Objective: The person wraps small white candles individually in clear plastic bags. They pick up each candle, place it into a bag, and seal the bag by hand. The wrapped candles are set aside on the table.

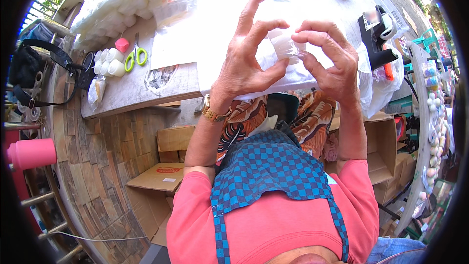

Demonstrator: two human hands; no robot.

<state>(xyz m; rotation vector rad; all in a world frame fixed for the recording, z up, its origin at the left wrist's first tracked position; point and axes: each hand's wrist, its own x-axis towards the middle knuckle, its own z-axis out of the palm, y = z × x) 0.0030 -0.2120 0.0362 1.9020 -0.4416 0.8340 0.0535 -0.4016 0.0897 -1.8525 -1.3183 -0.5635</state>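
Half-open left fingers (259, 32) grip white cylinder (281, 44); right fingers (317, 40) pinch clear film (296, 52). Wrapping seems unfinished; white pieces (129, 0) piled near counter's (132, 93) left edge.

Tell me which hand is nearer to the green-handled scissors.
Left. The left hand is to the right of the scissors, well apart from them; the right hand is farther off, to the right of the left hand.

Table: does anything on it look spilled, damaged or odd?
No spill shows. A crinkled grey patch on the near side of the table, left of the left hand, looks odd against the plainer surface; plastic or wear, I can't tell.
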